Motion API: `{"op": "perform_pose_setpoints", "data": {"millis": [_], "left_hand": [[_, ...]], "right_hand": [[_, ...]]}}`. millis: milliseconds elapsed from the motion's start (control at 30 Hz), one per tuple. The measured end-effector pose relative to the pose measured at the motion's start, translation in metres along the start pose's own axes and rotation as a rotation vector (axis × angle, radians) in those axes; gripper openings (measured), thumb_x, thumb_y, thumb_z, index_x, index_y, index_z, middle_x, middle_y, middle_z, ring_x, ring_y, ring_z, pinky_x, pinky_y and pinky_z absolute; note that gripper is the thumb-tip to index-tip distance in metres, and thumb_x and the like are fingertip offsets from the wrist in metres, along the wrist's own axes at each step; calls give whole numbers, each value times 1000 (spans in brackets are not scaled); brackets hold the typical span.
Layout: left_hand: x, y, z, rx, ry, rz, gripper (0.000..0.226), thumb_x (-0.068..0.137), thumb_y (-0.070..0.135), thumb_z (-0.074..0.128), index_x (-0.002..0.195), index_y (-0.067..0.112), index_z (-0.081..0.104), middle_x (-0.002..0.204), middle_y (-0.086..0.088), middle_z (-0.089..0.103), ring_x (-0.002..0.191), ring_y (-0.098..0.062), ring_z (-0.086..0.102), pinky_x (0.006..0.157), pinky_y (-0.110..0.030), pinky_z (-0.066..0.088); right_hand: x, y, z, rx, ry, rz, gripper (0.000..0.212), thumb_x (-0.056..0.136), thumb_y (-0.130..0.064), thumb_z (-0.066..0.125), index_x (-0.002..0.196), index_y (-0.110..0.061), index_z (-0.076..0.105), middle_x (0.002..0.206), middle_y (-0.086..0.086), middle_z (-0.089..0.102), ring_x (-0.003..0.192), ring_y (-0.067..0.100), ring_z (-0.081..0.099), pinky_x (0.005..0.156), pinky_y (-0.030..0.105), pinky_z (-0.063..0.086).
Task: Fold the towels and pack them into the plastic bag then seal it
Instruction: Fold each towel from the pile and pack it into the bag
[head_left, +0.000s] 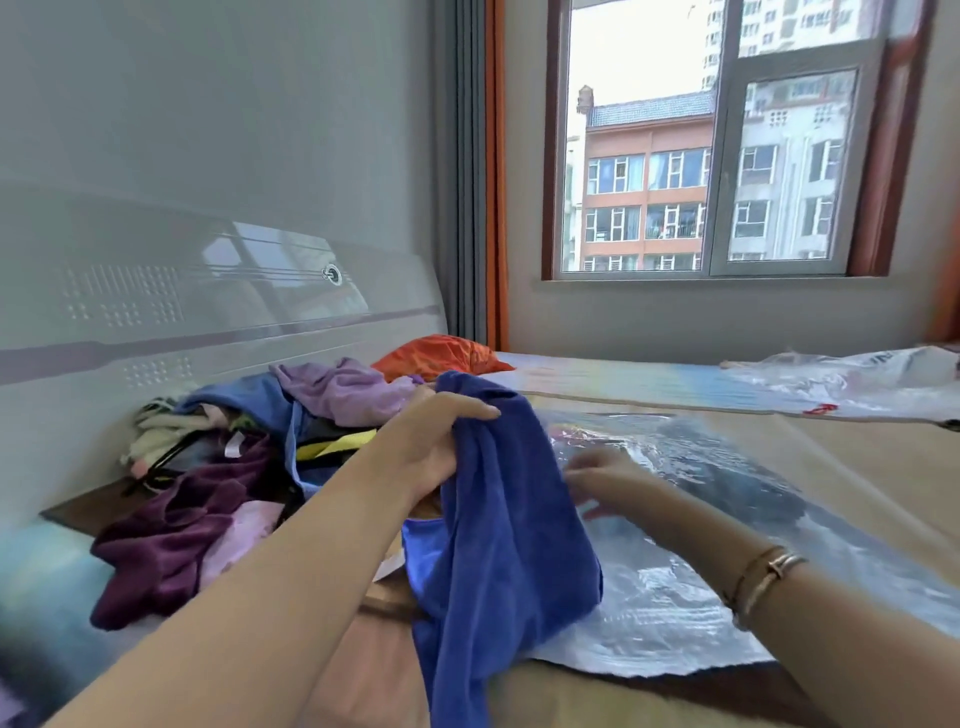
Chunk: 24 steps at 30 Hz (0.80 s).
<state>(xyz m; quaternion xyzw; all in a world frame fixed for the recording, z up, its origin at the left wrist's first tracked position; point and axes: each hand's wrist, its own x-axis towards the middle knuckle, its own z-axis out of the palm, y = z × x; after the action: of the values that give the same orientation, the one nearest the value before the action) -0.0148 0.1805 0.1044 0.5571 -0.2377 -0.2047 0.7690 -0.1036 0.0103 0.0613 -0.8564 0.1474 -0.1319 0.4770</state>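
My left hand (441, 441) grips a blue towel (498, 540) by a bunched upper edge and holds it up, so the cloth hangs over the near part of the bed. My right hand (605, 480), blurred, lies with fingers spread on a clear plastic bag (701, 587) spread flat on the bed just right of the towel. A pile of unfolded towels (234, 467) in purple, lilac, blue and yellow lies to the left by the headboard.
An orange cloth (441, 356) sits behind the pile. A second plastic bag (862, 382) lies at the far right of the bed. The white headboard (208, 312) runs along the left, a window (711, 140) faces me.
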Motion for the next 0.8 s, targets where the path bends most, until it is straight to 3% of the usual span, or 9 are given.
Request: {"op": "perform_pose_setpoints", "data": {"millis": [67,167,233,333,367,467,600,700,800], "left_hand": [[10,-1,7,47,46,73,46,70,0,71,113,-2,56,98,-15,62,93,-26,64,81,-31,55],[26,1,18,130,138,141,43,83,7,67,122,1,51,109,-16,61,106,-28,61,92,-40,51],[33,6,21,173,149,154,35,87,13,65,120,5,54,107,-14,62,102,-25,61,89,-38,51],[38,18,18,198,149,136,26,88,22,65,110,10,59,113,-17,64,101,-27,62,92,-40,52],[40,22,16,202,139,123,28,87,25,64,110,10,59,114,-18,64,102,-28,62,91,-41,52],[41,28,11,201,119,116,18,95,24,55,106,10,59,99,-12,65,89,-22,62,75,-32,52],[38,38,6,134,116,95,25,99,28,47,86,14,64,81,-5,68,73,-16,64,71,-28,54],[37,39,5,110,119,46,31,98,35,48,83,13,65,71,-4,71,68,-16,66,66,-26,56],[35,32,7,150,128,-4,32,98,37,49,82,14,65,69,-3,71,62,-14,66,57,-22,55]], "right_hand": [[0,5,7,-41,-202,78,20,90,-18,51,94,-6,68,84,3,64,74,14,58,73,27,51],[2,7,16,96,-305,152,21,92,-21,45,96,-11,63,87,5,61,75,19,56,73,29,48],[5,6,18,99,-364,193,25,97,-32,41,93,-18,61,87,2,62,77,19,56,77,31,48],[6,4,22,194,-463,230,44,101,-51,30,88,-19,58,66,-6,66,58,7,62,60,20,50],[12,10,22,255,-516,238,51,97,-59,31,91,-19,61,71,-7,71,63,6,67,59,21,51],[12,13,22,362,-636,239,74,73,-80,38,111,-22,64,114,-6,70,106,12,64,92,30,48],[23,17,14,437,-703,74,72,79,-76,49,122,-20,64,127,2,62,121,19,55,108,37,37],[27,17,-7,480,-652,-86,45,70,-50,80,92,-12,69,91,3,65,84,15,59,84,28,47],[32,16,-24,542,-548,-133,28,78,-32,77,90,-8,67,88,6,63,80,17,57,77,27,47]]}}
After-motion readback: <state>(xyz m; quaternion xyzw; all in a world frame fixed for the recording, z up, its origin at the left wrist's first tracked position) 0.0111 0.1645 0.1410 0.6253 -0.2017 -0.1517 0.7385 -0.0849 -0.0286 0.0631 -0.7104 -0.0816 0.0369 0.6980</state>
